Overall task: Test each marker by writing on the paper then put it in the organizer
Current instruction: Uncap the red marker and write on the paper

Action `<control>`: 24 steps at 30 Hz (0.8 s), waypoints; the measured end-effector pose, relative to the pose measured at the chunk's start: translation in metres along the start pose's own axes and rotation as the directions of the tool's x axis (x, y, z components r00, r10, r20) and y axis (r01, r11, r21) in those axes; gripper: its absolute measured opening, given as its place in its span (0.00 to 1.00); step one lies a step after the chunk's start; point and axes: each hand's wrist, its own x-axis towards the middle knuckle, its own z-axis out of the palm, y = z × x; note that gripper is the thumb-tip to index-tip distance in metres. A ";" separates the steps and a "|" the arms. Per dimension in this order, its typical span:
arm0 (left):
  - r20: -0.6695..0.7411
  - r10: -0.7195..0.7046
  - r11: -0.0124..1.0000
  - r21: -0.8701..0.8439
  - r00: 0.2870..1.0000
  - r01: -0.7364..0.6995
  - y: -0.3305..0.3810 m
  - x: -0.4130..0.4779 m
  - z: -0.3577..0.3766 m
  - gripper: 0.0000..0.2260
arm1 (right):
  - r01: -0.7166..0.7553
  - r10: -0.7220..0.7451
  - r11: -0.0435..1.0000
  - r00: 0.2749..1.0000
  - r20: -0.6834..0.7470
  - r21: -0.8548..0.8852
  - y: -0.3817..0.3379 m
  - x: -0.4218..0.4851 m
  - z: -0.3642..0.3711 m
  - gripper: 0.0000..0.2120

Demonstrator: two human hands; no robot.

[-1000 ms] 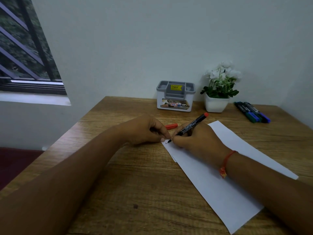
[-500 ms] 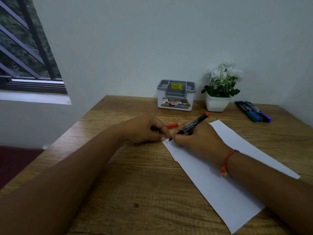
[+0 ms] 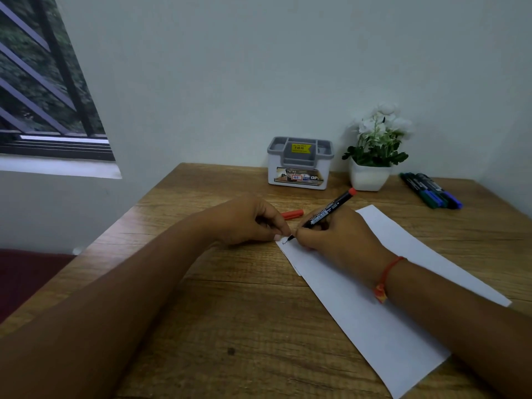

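Marker (image 3: 328,212), black with red end, is being gripped in the right hand (image 3: 342,234), tip touching the paper (image 3: 374,318) at its far corner beside a small scribble. Left hand (image 3: 247,220) is closing around the red cap (image 3: 292,213). Organizer (image 3: 299,164) is standing by the wall.

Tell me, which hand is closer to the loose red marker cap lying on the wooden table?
Left. The left hand sits right against the red marker cap, partly covering it. The right hand, writing with the black marker, is just across from it.
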 end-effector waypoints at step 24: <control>-0.007 -0.015 1.000 0.025 1.000 0.015 0.001 0.000 0.000 0.09 | -0.018 0.016 0.999 0.998 -0.063 -0.032 -0.001 0.001 0.000 0.13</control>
